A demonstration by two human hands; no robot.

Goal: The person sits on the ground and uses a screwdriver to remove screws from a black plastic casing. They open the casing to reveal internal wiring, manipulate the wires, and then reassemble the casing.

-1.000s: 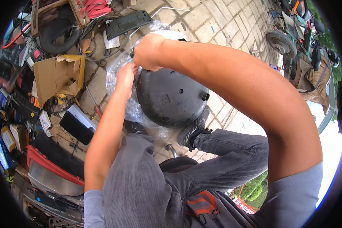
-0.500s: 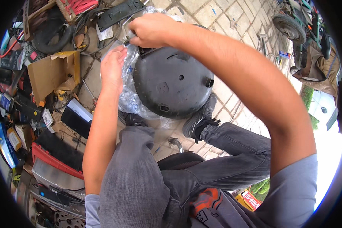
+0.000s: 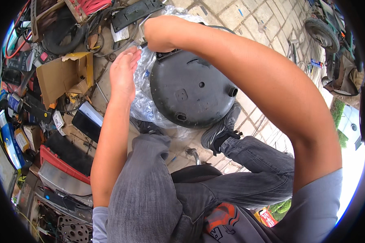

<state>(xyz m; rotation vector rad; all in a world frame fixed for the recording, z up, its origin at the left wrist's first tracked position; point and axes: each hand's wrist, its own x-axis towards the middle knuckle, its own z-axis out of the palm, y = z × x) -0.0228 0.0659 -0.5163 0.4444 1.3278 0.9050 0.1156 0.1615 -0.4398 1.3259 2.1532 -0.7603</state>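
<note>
A black, round, domed casing (image 3: 194,91) with several holes and a short stub lies on crumpled clear plastic (image 3: 140,103) between my feet. Over its far left edge my right hand (image 3: 162,34) is closed, the back of the hand toward me. A thin metal rod shows beside those knuckles; whether the fingers grip it is hidden. My left hand (image 3: 124,73) is held up just left of the casing, over the plastic. Its fingers are stretched out, the tips near a small dark piece below my right hand, and I cannot tell whether they touch it.
On the left are an open cardboard box (image 3: 65,77), a black tyre (image 3: 65,36), a red-edged toolbox (image 3: 63,162) and many loose parts. A flat black cover (image 3: 137,14) lies at the far side. A wheeled vehicle (image 3: 322,34) stands at the far right on paving.
The whole view has shifted slightly, so everything sits a little farther right. My right wrist has turned a bit, its fingers now more hidden. My left hand stays beside the casing.
</note>
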